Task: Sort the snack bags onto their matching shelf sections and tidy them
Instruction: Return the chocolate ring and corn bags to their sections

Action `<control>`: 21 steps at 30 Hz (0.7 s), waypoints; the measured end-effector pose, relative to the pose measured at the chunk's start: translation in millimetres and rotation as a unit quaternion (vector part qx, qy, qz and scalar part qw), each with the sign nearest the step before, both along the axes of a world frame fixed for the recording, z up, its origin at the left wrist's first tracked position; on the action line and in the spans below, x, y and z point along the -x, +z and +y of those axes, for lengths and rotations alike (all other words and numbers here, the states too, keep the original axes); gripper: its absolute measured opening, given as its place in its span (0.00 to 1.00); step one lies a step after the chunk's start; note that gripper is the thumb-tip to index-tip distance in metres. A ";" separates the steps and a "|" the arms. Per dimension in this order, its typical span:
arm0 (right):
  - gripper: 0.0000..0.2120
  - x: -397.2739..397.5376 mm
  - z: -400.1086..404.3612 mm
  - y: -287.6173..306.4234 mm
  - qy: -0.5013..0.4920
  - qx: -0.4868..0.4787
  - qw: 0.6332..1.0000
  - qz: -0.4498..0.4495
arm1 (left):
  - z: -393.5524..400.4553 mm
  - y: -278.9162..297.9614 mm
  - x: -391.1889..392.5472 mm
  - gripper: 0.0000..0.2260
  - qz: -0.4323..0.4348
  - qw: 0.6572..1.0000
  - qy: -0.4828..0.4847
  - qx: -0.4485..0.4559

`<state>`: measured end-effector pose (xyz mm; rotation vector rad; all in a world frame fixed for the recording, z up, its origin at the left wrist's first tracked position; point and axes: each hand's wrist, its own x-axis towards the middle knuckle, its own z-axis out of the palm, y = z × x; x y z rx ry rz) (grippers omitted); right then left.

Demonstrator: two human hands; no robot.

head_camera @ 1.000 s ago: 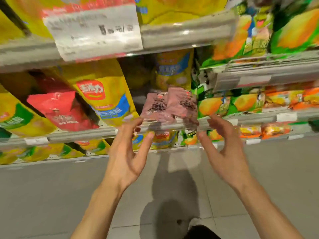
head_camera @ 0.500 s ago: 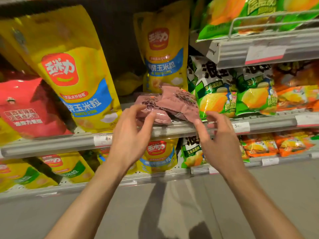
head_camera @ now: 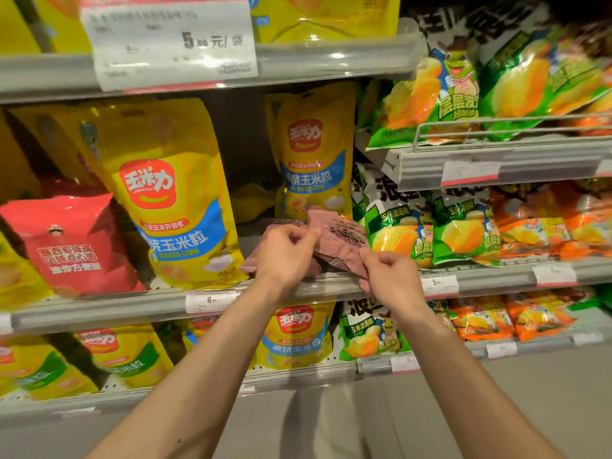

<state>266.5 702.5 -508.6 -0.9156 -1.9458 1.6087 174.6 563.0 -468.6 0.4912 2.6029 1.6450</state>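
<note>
Pink snack packets (head_camera: 334, 240) lie mid-frame on the shelf edge (head_camera: 165, 303), between yellow corn bags (head_camera: 172, 200). Left hand (head_camera: 284, 253) and right hand (head_camera: 390, 276) pinch them; best lift together, supporting the lower ones.

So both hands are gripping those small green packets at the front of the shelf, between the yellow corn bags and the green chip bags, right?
Not quite: the head view shows the packets are dusty pink, not green. The rest holds: the left hand and right hand both grip them at the shelf front, between the yellow corn bags and green chip bags.
</note>
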 end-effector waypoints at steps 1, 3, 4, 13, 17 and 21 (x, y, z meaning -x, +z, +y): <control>0.14 -0.1 -0.7 -1.7 0.001 0.020 1.000 0.014 | -2.2 1.2 -1.5 0.11 -0.004 1.000 -0.003 -0.016; 0.15 -1.8 -4.6 -2.5 0.007 0.057 0.997 0.045 | -8.3 2.6 -4.9 0.09 -0.018 0.998 -0.014 -0.067; 0.15 -3.3 -6.9 -1.9 0.012 0.068 0.996 0.063 | -12.4 2.9 -6.3 0.08 -0.027 0.995 -0.016 -0.097; 0.24 12.0 -27.4 22.8 0.120 0.140 0.981 0.060 | -49.5 -11.0 -9.5 0.04 -0.123 0.955 -0.013 -0.271; 0.21 33.8 -31.9 29.2 0.113 0.127 0.984 0.055 | -59.7 -8.9 -1.6 0.12 -0.038 0.989 -0.002 -0.143; 0.20 59.9 -31.1 33.0 0.088 0.116 0.988 0.054 | -53.0 -5.6 4.8 0.29 -0.025 0.999 -0.029 -0.018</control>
